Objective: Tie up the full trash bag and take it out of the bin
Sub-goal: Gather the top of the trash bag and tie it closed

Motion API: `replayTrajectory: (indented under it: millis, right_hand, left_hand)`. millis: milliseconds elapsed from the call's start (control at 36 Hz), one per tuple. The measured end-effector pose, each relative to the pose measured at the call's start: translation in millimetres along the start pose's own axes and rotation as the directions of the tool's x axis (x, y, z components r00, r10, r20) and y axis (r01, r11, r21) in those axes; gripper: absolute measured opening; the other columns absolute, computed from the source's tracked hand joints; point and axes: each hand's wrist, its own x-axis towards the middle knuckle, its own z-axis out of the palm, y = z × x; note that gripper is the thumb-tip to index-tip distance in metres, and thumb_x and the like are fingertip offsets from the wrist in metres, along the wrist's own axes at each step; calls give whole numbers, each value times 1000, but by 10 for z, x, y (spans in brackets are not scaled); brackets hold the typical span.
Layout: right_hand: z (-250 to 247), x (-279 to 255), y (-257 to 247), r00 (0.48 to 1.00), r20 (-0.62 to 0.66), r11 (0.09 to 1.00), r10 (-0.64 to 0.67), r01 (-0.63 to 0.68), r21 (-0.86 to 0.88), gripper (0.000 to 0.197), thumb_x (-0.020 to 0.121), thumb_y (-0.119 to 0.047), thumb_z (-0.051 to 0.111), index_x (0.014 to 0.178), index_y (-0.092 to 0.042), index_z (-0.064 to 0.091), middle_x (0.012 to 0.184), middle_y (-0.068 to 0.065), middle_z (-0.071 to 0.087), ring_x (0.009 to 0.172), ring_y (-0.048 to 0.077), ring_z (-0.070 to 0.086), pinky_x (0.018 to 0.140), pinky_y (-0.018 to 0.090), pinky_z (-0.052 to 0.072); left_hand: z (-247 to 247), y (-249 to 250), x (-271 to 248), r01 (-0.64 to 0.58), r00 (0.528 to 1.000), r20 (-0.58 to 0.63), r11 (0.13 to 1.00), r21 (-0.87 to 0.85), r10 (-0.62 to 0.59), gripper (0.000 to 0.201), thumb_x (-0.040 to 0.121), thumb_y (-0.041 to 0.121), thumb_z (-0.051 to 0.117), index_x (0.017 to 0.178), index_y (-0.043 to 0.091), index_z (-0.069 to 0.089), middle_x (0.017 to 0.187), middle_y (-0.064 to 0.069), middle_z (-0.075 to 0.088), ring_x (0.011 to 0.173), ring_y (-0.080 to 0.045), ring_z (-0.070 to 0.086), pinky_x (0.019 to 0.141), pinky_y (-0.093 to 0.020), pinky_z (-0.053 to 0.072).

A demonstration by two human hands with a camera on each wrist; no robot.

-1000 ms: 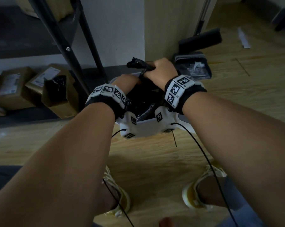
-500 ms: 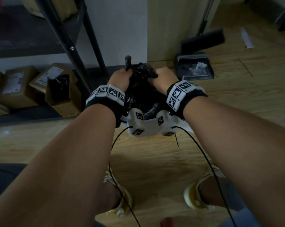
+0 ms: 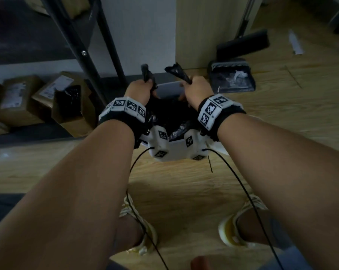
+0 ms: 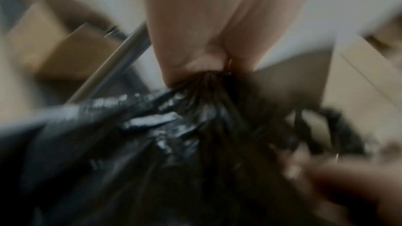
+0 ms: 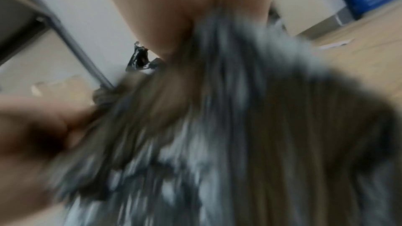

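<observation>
Standing on wood floor [image 3: 180,184], we see the white bin [image 3: 169,89] below both wrists, black trash bag [image 3: 172,114] inside it. Left hand [image 3: 138,90] clenches one twisted bag end; right hand [image 3: 196,89] clenches the other, ends held apart. Dustpan [image 3: 232,77] sits just right. Wrist views blurred.

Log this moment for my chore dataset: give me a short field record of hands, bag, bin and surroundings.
left hand: grips one gathered end of the bag
right hand: grips the other end
trash bag: black, inside the bin, ends held apart, no knot visible
bin: white, on wooden floor
nearby: dustpan to the right, cardboard boxes to the left
wrist views: blurred
</observation>
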Motion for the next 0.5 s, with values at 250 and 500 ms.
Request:
replayTrajectory:
  millis: [250,500]
  right_hand:
    - [-69,-42,-98,994,60,985,-90,80,155,32,87,-34,66,96,-4,71,89,15,69,84,29,65,64,26,42]
    - [-31,-75,-97,993,40,994,-110,110,-8,28,89,-27,66,108,-6,68,90,6,63,79,17,56,65,22,38]
  left_hand:
    - [154,136,-107,-103,992,66,995,-17,104,41,101,32,39,116,2,62,117,-20,64,109,-32,60,84,-31,43]
    - [121,192,-242,-167,965,196,985,-39,172,35,97,28,47,125,13,62,121,-11,66,112,-24,61,99,-32,45]
